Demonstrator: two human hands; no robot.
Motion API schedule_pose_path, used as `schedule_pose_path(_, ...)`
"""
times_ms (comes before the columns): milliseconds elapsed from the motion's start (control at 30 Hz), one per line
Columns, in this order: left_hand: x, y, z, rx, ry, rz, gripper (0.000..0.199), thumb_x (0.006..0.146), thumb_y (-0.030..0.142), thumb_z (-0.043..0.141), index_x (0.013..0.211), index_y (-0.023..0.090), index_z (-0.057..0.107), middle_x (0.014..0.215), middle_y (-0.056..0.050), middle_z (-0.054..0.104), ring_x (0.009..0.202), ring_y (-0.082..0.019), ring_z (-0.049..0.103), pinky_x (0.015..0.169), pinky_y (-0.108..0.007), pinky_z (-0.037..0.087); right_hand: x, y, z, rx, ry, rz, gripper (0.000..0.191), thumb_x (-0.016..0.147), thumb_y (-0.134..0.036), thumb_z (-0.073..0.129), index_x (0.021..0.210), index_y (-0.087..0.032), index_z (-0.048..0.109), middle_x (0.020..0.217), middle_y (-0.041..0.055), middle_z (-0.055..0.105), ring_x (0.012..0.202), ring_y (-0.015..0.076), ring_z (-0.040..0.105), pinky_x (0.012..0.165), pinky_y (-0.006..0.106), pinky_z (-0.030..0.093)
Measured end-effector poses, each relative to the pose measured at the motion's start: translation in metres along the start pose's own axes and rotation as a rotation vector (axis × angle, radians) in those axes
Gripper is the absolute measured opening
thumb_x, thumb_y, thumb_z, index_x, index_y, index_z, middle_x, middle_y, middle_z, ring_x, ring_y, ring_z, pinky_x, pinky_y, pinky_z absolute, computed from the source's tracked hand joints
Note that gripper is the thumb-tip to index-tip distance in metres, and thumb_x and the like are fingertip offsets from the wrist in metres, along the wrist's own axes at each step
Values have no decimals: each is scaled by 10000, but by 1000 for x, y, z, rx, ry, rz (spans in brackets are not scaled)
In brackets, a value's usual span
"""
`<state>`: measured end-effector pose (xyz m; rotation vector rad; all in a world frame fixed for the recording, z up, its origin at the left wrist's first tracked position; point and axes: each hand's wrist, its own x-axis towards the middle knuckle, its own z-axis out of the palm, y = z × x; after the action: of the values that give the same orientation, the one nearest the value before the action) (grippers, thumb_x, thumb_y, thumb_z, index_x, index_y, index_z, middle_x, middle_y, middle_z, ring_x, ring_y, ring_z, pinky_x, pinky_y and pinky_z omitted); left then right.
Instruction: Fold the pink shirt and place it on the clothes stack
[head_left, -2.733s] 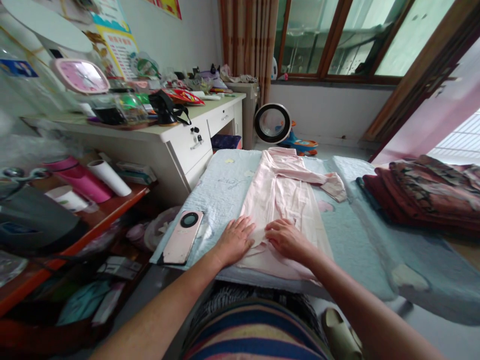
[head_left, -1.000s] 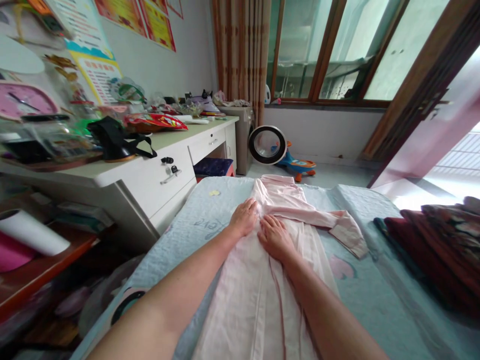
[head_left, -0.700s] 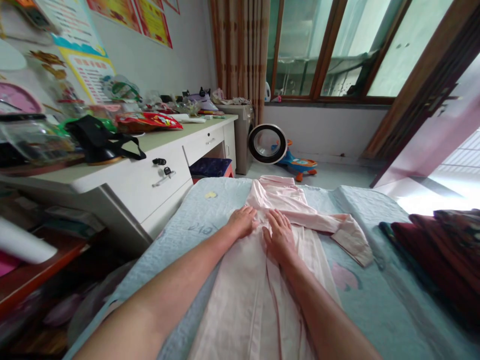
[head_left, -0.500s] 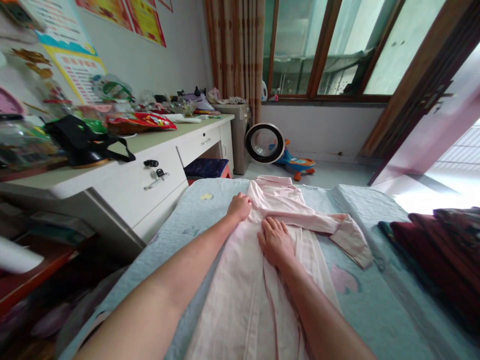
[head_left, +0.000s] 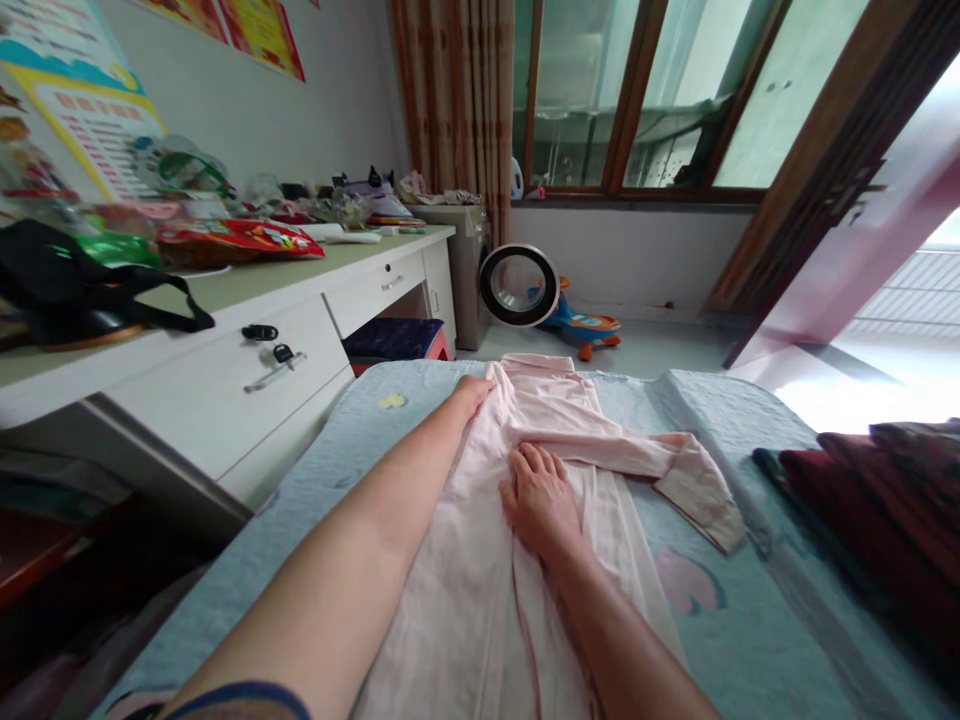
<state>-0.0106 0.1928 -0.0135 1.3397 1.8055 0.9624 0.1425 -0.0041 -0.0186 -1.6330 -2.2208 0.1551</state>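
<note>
A long pale pink shirt (head_left: 472, 560) lies spread along the bed, its collar end away from me. One long sleeve (head_left: 630, 450) is folded across it and reaches out to the right, with the cuff bent back toward me. At the shirt's upper left edge, my left hand (head_left: 472, 393) is closed on the fabric, its fingertips mostly hidden. My right hand (head_left: 544, 500) rests flat, palm down, on the middle of the shirt just below the folded sleeve, fingers stretched out.
The bed has a light blue patterned sheet (head_left: 750, 620). Folded dark red clothes (head_left: 862, 500) are stacked at its right. Along the left wall runs a cluttered white desk (head_left: 217, 390). Beyond the bed stand a washing machine with its round door (head_left: 486, 285) open and a blue ride-on toy (head_left: 581, 322).
My left hand has moved slightly outward along the shirt's upper left edge. My right hand stays flat on the shirt. The view has turned a little to the right.
</note>
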Motion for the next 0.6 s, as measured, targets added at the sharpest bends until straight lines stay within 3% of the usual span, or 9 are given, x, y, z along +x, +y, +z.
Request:
schedule_pose_path(133, -3, -2, 2, 142, 162, 14, 270, 829, 267, 606, 1069, 146, 642, 1168, -205, 685, 1170, -362, 615, 891, -393, 486, 0, 0, 1, -1, -15, 7, 388, 919, -355, 494, 1282, -237, 558, 1413, 90, 524, 1325, 271, 405, 1142, 438, 227)
schedule_pose_path(233, -4, -2, 5, 197, 191, 32, 365, 832, 260, 616, 1178, 150, 582, 1249, -226, 644, 1225, -372, 577, 957, -428, 453, 1, 0, 2, 0, -24, 14, 376, 918, -355, 492, 1272, -246, 563, 1415, 87, 521, 1330, 267, 398, 1141, 435, 222)
schedule_pose_path(400, 10, 7, 7, 166, 134, 120, 439, 854, 227, 580, 1289, 198, 533, 1213, -112, 687, 1112, -264, 648, 913, -340, 482, 0, 0, 1, 20, 3, 13, 358, 915, -356, 500, 1248, -249, 577, 1397, 85, 537, 1315, 272, 412, 1133, 436, 232)
schedule_pose_path(500, 20, 12, 4, 124, 69, 172, 330, 865, 156, 478, 1149, 176, 647, 1055, -66, 737, 929, -198, 687, 809, -280, 512, 0, -1, 1, 25, 9, 11, 348, 913, -347, 502, 1238, -254, 581, 1391, 83, 541, 1312, 273, 415, 1128, 440, 240)
schedule_pose_path(600, 26, 11, -1, 107, 24, 206, 354, 806, 76, 451, 1056, 127, 696, 948, -59, 751, 806, -166, 680, 737, -247, 521, 0, -1, 0, 8, -10, 17, 370, 913, -357, 500, 1260, -251, 570, 1403, 85, 531, 1318, 271, 408, 1131, 444, 238)
